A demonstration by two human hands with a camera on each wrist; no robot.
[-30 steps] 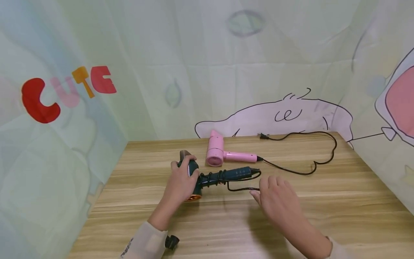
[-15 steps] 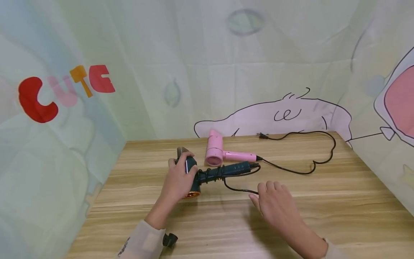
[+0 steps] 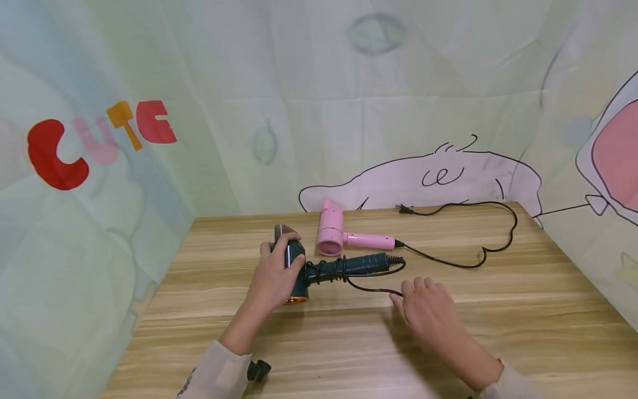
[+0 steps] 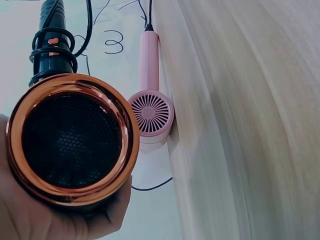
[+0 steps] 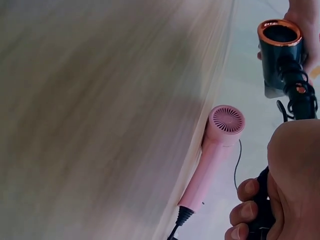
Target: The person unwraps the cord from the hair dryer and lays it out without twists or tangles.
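Note:
My left hand (image 3: 271,280) grips the barrel of a dark green hair dryer (image 3: 366,264) in the head view. Black cord is wound in several turns round its handle, which points right. The copper-coloured rim (image 4: 131,135) of its intake fills much of the left wrist view. Lower right, my right hand (image 3: 431,310) holds the free part of the black cord (image 3: 374,290) between curled fingers. A thick black piece (image 5: 262,215) of it shows within that hand in the right wrist view; its end is hidden.
A pink hair dryer (image 3: 331,230) lies at the back of the wooden table (image 3: 339,349). Its black cord (image 3: 515,221) loops right, with the plug (image 3: 405,209) at the back edge. Patterned cloth walls (image 3: 319,138) stand behind. Beside the left cuff is a small black piece (image 3: 259,370).
The green hair dryer has shifted slightly away from me in the left hand, its handle tip rising, then dipping. My right hand, still holding the cord, has moved slightly right since half a second ago.

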